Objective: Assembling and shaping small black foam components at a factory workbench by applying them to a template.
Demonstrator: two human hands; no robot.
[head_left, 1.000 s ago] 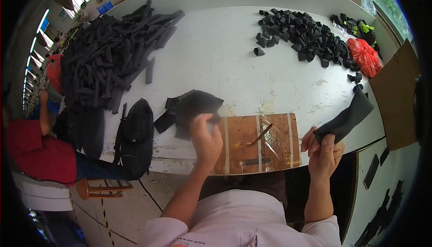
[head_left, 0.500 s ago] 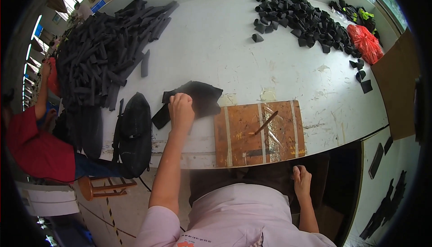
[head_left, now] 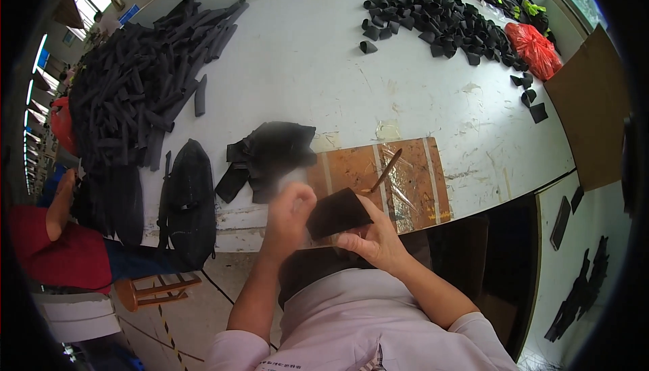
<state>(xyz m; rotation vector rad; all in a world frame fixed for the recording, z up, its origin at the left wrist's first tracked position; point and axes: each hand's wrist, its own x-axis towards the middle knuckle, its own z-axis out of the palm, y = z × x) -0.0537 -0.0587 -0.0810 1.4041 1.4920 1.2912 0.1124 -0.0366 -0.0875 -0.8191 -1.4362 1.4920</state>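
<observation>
A flat, dark fabric piece [head_left: 339, 214] is in my right hand [head_left: 380, 241], gripped at its right edge between thumb and fingers. Close by its left edge is my left hand [head_left: 289, 217], fingers bent and smeared by motion; whether they touch the piece I cannot tell. Both hands are over the near edge of a brown wooden board [head_left: 351, 161]. A thin brown stick [head_left: 388, 169] slants up from the board. Left of it lies a loose stack of black fabric pieces [head_left: 270, 151].
Dark strips [head_left: 135, 80] are heaped at the far left, small curled black pieces [head_left: 439, 23] at the far right beside a red plastic bag [head_left: 534, 50]. A black pouch [head_left: 191, 202] lies at the table's left edge. A person in red [head_left: 57, 249] works beyond a wooden stool [head_left: 152, 290].
My left hand has come back from the fabric stack toward my body. My right hand has risen from my lap and now holds a dark piece. The view has shifted slightly.
</observation>
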